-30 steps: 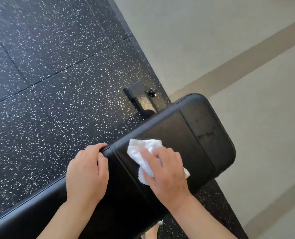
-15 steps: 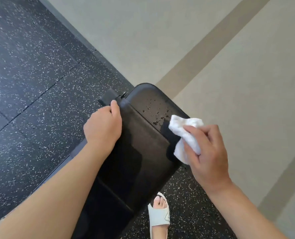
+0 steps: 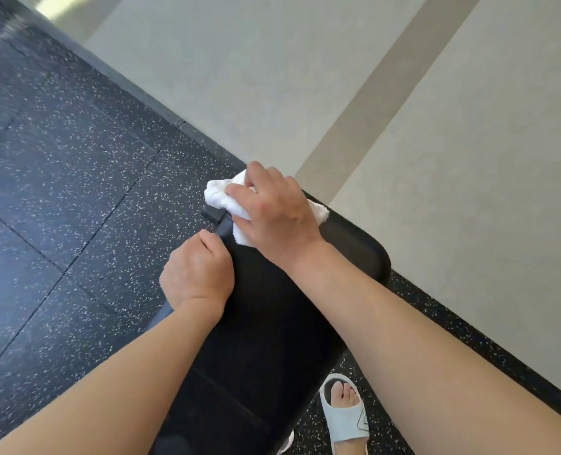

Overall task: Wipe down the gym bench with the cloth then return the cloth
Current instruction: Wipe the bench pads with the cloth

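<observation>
Our right hand (image 3: pixel 274 213) now clamps the cloth (image 3: pixel 221 197) on the bench's (image 3: pixel 272 323) far end; half a second ago it hung off the side. Left hand (image 3: pixel 197 272), curled, grips the edge beside it. Wiping nears completion, we judge.

Both bare forearms reach forward; the right hand (image 3: pixel 274 213) lies palm-down, fingers curled round the cloth (image 3: pixel 221 196); the left hand (image 3: pixel 197 269) grips the bench (image 3: pixel 272 323) edge, fingers curled.
</observation>
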Demonstrator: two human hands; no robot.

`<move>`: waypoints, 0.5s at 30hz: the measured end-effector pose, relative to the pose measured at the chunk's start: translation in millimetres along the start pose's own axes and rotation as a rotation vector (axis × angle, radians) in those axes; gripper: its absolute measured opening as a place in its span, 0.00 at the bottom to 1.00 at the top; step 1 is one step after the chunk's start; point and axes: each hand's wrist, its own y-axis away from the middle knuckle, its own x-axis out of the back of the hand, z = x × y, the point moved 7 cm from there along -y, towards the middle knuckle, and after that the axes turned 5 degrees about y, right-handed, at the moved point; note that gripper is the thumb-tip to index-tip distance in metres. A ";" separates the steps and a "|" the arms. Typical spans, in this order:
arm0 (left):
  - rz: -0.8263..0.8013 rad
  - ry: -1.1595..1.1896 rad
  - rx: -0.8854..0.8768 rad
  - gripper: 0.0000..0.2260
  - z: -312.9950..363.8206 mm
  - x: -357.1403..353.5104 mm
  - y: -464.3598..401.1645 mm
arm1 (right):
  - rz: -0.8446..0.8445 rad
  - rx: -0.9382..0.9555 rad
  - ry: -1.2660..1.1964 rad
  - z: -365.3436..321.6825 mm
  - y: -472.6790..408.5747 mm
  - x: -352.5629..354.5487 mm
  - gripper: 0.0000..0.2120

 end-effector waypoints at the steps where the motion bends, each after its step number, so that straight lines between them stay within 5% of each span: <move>1: 0.002 -0.005 -0.001 0.21 -0.1 0.0 0.1 | 0.004 0.017 -0.018 4.0 6.9 4.2 0.11; 9: 0.011 -0.006 -0.039 0.20 0.2 -0.4 -0.1 | 0.030 -0.001 -0.055 82.3 140.0 41.0 0.16; 15: 0.009 -0.003 -0.014 0.21 -0.6 -0.7 -1.5 | 0.098 -0.072 -0.080 57.8 50.3 17.3 0.15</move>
